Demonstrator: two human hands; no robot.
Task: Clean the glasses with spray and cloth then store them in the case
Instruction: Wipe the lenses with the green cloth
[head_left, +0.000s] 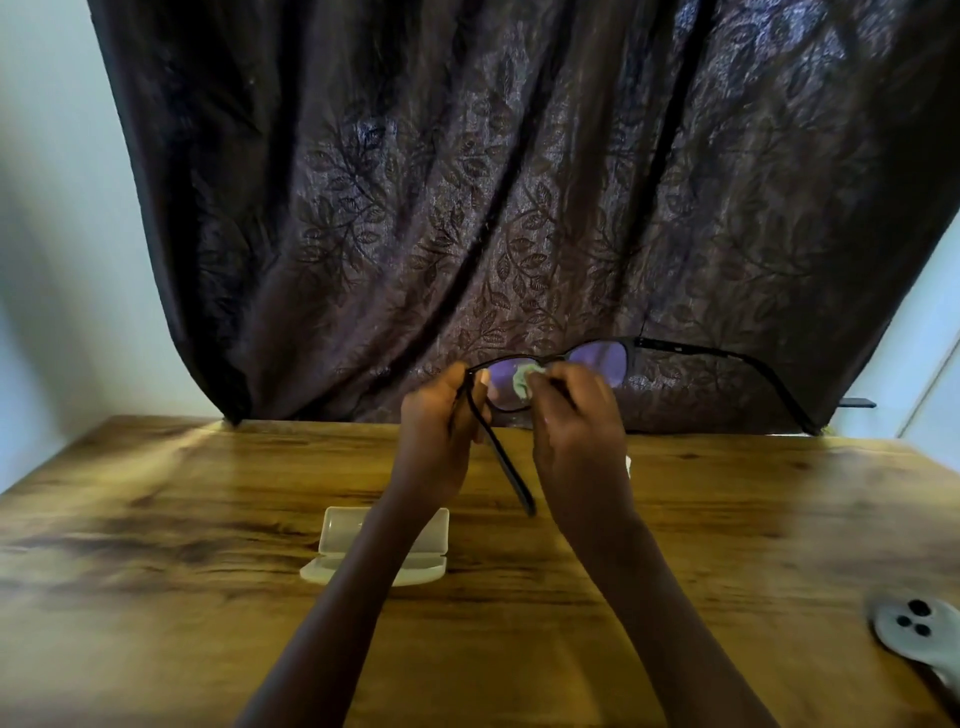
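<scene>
The glasses (600, 358) are held in the air above and beyond the open case (343, 540), which lies on the surface (156, 519) under the left forearm. The left hand (436, 431) grips the frame at its hinge corner, while the right hand (576, 431) pinches a pale green cloth (522, 379) against one lens.

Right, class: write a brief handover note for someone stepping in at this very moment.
Left hand grips the glasses by the frame's corner, held up above the table. Right hand pinches the pale cloth against one lens.
The case lies open on the table, under the left forearm. No spray bottle clearly shows.
Done: case open, wiping begun. Left: finish both lenses, fold the arms, put the glasses in the case, close it.
</scene>
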